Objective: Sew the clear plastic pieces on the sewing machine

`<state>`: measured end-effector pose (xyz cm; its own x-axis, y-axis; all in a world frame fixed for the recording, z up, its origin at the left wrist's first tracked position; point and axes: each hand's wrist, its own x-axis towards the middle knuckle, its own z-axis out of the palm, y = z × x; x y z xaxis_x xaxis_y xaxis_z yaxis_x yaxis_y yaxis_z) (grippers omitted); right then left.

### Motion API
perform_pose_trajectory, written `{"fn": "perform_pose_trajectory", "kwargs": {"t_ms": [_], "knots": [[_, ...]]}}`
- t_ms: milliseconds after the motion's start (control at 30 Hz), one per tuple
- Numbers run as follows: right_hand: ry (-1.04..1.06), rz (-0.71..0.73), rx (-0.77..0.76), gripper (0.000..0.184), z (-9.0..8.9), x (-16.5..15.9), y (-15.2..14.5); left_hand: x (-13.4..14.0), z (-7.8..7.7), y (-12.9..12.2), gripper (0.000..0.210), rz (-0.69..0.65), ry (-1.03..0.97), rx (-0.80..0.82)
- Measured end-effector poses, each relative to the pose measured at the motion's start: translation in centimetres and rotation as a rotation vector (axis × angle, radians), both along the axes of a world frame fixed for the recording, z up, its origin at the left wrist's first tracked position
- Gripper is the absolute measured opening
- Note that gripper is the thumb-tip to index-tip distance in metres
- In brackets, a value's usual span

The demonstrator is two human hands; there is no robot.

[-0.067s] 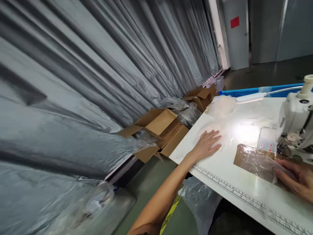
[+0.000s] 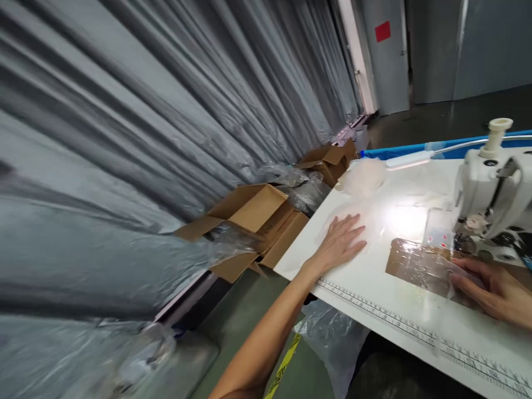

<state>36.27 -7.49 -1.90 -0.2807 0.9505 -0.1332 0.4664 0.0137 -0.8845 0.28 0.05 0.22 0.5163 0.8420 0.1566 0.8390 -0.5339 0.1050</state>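
Note:
My left hand (image 2: pixel 341 244) lies flat with fingers spread on the white table, over what looks like a thin sheer cloth that hardly stands out from the tabletop. At the right, my right hand (image 2: pixel 488 285) is closed, thumb against fingers, on a sheer whitish piece of fabric (image 2: pixel 462 272). Beneath that piece is a brown board (image 2: pixel 399 259) covered in shiny clear film. Just beyond sits a clear plate (image 2: pixel 434 228) with red marks, beside the sewing machine (image 2: pixel 471 180). Part of the fabric is hidden by my fingers.
A pale heap of sheer fabric (image 2: pixel 364 176) and a white lamp bar (image 2: pixel 409 160) occupy the table's far side. Open cardboard boxes (image 2: pixel 266 208) and plastic bags (image 2: pixel 307 188) stand left of it. A ruler strip (image 2: pixel 386 317) follows the near edge; a plastic bag (image 2: pixel 332 338) hangs below.
The camera has turned slightly right, so the scene sits further left and more of the sewing machine shows. Both hands stay in about the same places on the table.

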Motion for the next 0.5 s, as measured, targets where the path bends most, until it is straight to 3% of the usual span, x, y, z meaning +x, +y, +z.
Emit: {"fn": "perform_pose_trajectory", "kwargs": {"t_ms": [100, 200, 300, 400, 500], "knots": [[0.189, 0.024, -0.217, 0.055, 1.3, 0.0, 0.2, 2.0, 0.7, 0.0, 0.037, -0.096, -0.106, 0.156], [0.239, 0.015, -0.258, 0.054, 1.4, 0.2, 0.4, 5.8, 1.6, 0.0, 0.031, -0.238, -0.159, 0.17], [0.219, 0.032, -0.235, 0.049, 1.0, 0.4, 0.3, 10.3, 2.0, 0.8, 0.031, -0.313, -0.072, 0.092], [0.194, 0.045, -0.198, 0.047, 0.8, 0.5, 0.1, 14.5, 1.4, 3.2, 0.027, -0.324, 0.073, 0.012], [0.218, 0.046, -0.21, 0.054, 0.7, 0.7, 0.2, 17.8, 0.3, 6.5, 0.023, -0.545, 0.119, 0.053]]}}
